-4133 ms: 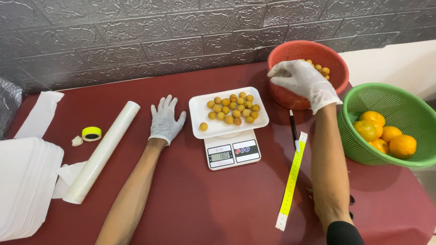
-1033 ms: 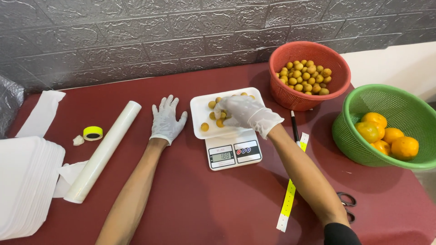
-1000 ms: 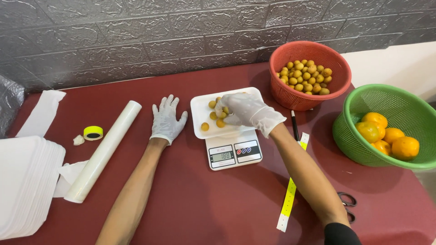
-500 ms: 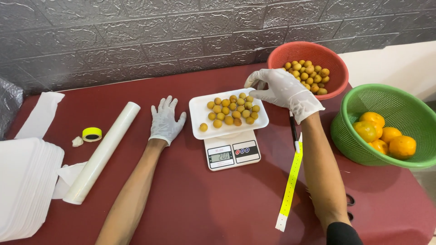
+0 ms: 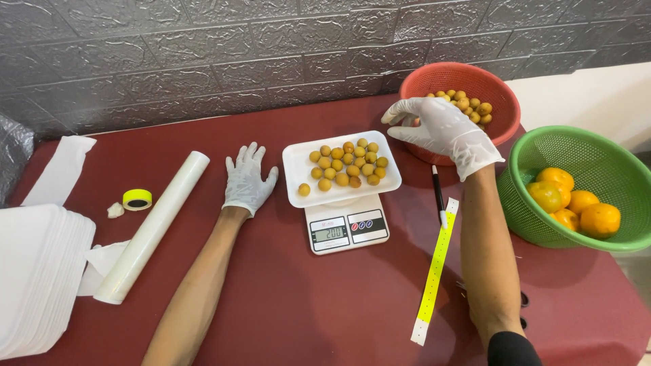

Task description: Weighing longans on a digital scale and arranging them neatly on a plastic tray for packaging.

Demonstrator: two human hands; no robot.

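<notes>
On the dark red table (image 5: 325, 312), the largest things sit at the edges: a stack of white foam trays (image 5: 37, 278) at the near left, and a green basket (image 5: 590, 169) of oranges (image 5: 569, 200) at the right. Far right of centre stands a red basket (image 5: 464, 85) holding small yellow-brown fruits (image 5: 468, 103), set close to the scale, seemingly so that one arm can reach both. A roll of clear film (image 5: 152, 227) lies slanted left of centre. In the middle, a white digital scale (image 5: 346, 229) carries a white foam tray (image 5: 339, 169), which holds about twenty of the round, orange-tan small fruits (image 5: 347, 163) clustered toward its far right; one lies apart at the near left corner. The right hand (image 5: 441, 129), gloved in white, hangs over the near rim of the red basket, fingers curled loosely downward; whether it holds a fruit cannot be told. The left hand (image 5: 247, 179), also gloved, lies flat and spread on the table just left of the tray, gripping nothing. A yellow strip of labels (image 5: 434, 271) and a black pen (image 5: 437, 193) lie right of the scale; a yellow tape roll (image 5: 137, 198) sits far left.
</notes>
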